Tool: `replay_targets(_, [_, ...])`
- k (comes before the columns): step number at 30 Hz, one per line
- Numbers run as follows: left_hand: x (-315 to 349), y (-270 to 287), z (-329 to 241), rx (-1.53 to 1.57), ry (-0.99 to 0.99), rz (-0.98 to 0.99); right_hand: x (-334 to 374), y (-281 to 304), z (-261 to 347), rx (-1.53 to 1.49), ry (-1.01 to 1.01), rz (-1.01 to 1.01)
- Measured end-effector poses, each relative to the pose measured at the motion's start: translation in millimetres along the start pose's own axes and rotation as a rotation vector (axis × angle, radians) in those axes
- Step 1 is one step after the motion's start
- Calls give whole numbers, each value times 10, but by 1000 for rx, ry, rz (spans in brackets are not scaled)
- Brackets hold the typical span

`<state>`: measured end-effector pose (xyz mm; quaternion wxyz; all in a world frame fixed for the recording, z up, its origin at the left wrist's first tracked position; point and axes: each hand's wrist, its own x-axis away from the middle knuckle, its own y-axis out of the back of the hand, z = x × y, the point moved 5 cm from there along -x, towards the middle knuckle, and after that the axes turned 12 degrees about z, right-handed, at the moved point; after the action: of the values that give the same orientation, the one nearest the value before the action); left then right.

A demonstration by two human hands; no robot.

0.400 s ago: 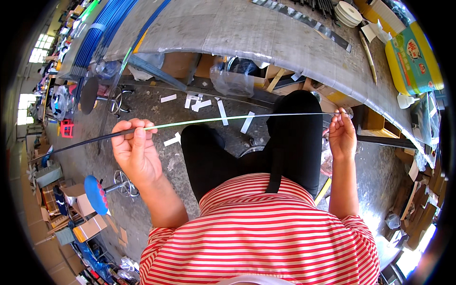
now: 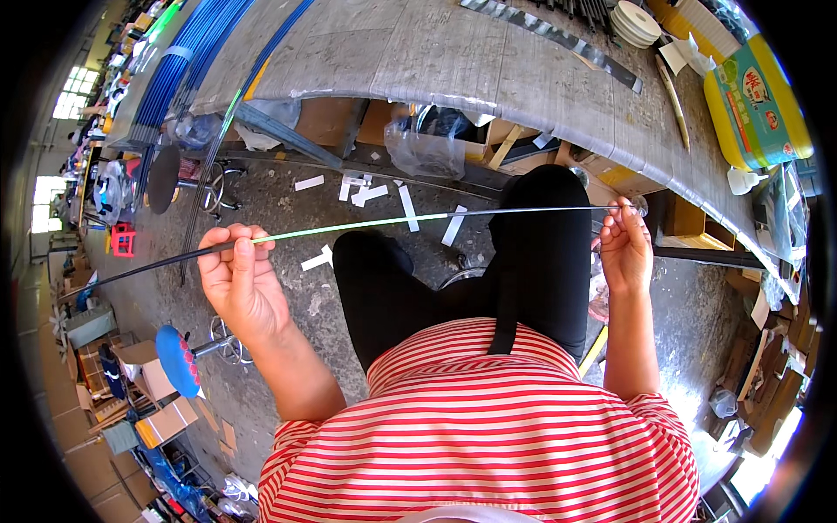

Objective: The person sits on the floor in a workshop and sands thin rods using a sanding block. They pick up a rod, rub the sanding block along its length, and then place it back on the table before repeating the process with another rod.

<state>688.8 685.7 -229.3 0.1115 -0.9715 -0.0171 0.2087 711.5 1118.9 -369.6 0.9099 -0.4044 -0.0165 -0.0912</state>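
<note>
A long thin rod (image 2: 366,225), black at both ends with a bright green stretch between, runs across in front of me above my lap. My left hand (image 2: 244,277) is closed on it where black meets green, thumb and fingers pinching. Past that hand the black part extends to the far left. My right hand (image 2: 625,244) pinches the rod's thin dark right end between thumb and fingertips. The rod bows slightly upward toward the right. Both hands are raised off the workbench, on either side of my knees.
The grey workbench (image 2: 392,52) spans the top, with a bundle of blue rods (image 2: 179,65) at left. At right stand a yellow-green jug (image 2: 757,109) and a white spool (image 2: 636,23). White paper strips (image 2: 408,207) litter the floor. A blue round stool (image 2: 177,361) is at left.
My left hand has shifted slightly left, and more of the green stretch shows on that side. My right hand keeps its pinch almost in place.
</note>
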Motion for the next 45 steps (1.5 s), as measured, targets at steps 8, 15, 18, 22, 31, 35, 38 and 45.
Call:
replay_targets(8, [8, 14, -1, -8, -3, 14, 16, -57, -33, 27, -19, 23])
replay_targets(15, [10, 18, 9, -7, 4, -7, 23, -74, -46, 13, -21, 24])
replay_targets(18, [15, 12, 6, -9, 4, 15, 20, -48, -52, 0, -24, 26])
replay_targets(22, [18, 8, 12, -14, 2, 10, 26, -58, -59, -14, -24, 29])
replay_targets(31, [46, -103, 119, 19, 38, 48, 62, -347, -153, 26, -63, 188])
replay_targets(35, [86, -199, 221, 55, 72, 28, 95, -689, -309, 51, -138, 316])
replay_targets(38, [115, -250, 273, 57, 99, 53, 131, -867, -387, 78, -177, 368])
replay_targets(45, [141, -241, 322, 54, 117, 42, 133, -1013, -438, 53, -164, 399])
